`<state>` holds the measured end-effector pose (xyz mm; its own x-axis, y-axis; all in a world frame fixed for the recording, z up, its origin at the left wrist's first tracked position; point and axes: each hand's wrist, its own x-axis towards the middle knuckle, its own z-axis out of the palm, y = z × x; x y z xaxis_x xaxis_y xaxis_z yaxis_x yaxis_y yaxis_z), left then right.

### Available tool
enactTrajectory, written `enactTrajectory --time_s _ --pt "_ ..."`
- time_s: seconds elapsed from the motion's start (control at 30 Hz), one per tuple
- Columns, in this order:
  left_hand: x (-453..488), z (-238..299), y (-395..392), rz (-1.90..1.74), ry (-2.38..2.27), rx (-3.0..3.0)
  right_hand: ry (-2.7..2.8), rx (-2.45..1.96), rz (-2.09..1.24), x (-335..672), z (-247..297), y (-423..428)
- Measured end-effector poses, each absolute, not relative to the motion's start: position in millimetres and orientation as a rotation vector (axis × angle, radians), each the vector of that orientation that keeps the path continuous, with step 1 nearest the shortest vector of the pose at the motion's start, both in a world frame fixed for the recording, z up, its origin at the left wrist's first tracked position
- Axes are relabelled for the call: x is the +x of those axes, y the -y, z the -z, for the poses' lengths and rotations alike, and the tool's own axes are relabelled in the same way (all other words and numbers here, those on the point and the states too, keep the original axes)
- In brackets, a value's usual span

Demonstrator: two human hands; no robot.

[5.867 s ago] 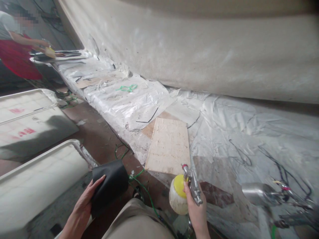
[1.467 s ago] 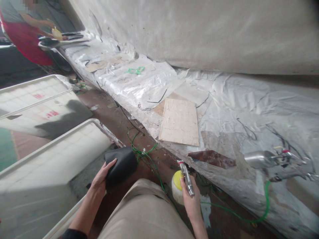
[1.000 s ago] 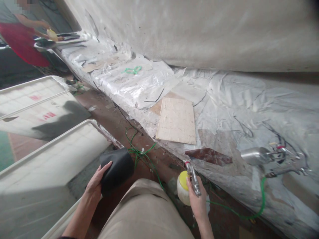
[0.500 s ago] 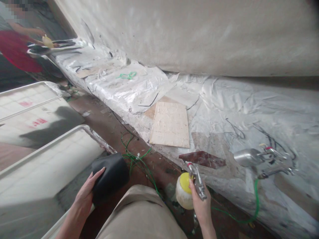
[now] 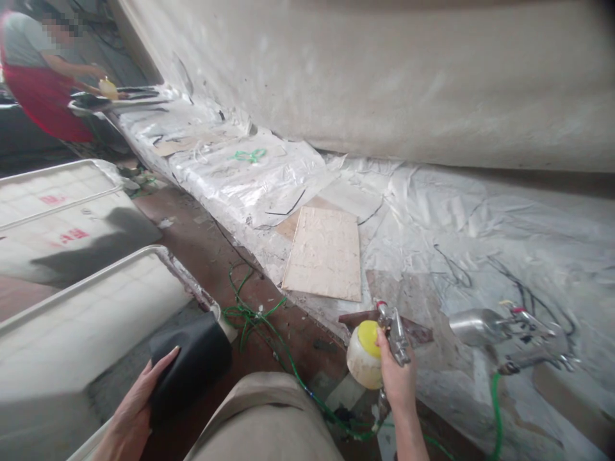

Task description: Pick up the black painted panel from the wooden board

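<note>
My left hand (image 5: 139, 390) is closed on a curved black sheet (image 5: 196, 368), which looks like leather or rubber, over the rim of a white bin at the lower left. In my right hand (image 5: 396, 374) is a spray gun (image 5: 394, 333) with a yellow-lidded, whitish cup (image 5: 365, 358) at its left. My fingers are wrapped round the gun's handle. Behind the gun a dark red-brown flat piece (image 5: 348, 319) lies on the plastic-covered table. Further right on the table rests a second spray gun with a metal cup (image 5: 478, 326).
A pale board (image 5: 324, 253) lies mid-table on plastic sheeting (image 5: 423, 198). Green hose (image 5: 250, 315) tangles on the floor between table and white bins (image 5: 110, 288). A large beige sheet (image 5: 384, 77) hangs behind. Far left, a person (image 5: 43, 96) in a red apron holds a yellowish cup.
My left hand and the black sheet have moved left and slightly down. My right hand has shifted right and a little up with the spray gun. The view has tilted slightly.
</note>
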<state>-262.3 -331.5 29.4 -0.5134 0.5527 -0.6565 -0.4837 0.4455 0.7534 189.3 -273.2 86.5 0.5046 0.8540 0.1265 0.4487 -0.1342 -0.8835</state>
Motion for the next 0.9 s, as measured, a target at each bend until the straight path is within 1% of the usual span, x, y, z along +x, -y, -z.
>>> enactTrajectory --time_s 0.27,0.47,0.6,0.77,0.83,0.9 --pt "-261.0 -16.1 328.6 -1.285 -1.694 -0.029 1.136 -1.66 -0.551 200.0 -88.8 241.6" --pt "-247.7 -27.2 325.6 -1.282 -1.724 -0.007 1.139 -1.637 -0.539 195.9 -96.6 223.1" --pt "-239.0 -34.9 325.3 -1.285 -1.753 -0.085 1.269 -1.557 -0.71 181.5 -98.4 228.8" --pt "-233.9 -38.9 322.5 -1.301 -1.741 -0.041 1.315 -1.551 -0.934 169.9 -95.1 249.2" --pt "-233.2 -40.5 321.4 -1.301 -1.732 -0.038 1.317 -1.564 -0.978 170.7 -92.7 255.2" --pt "-233.5 -41.4 321.0 -1.297 -1.747 -0.077 1.307 -1.586 -0.946 173.1 -91.4 258.0"
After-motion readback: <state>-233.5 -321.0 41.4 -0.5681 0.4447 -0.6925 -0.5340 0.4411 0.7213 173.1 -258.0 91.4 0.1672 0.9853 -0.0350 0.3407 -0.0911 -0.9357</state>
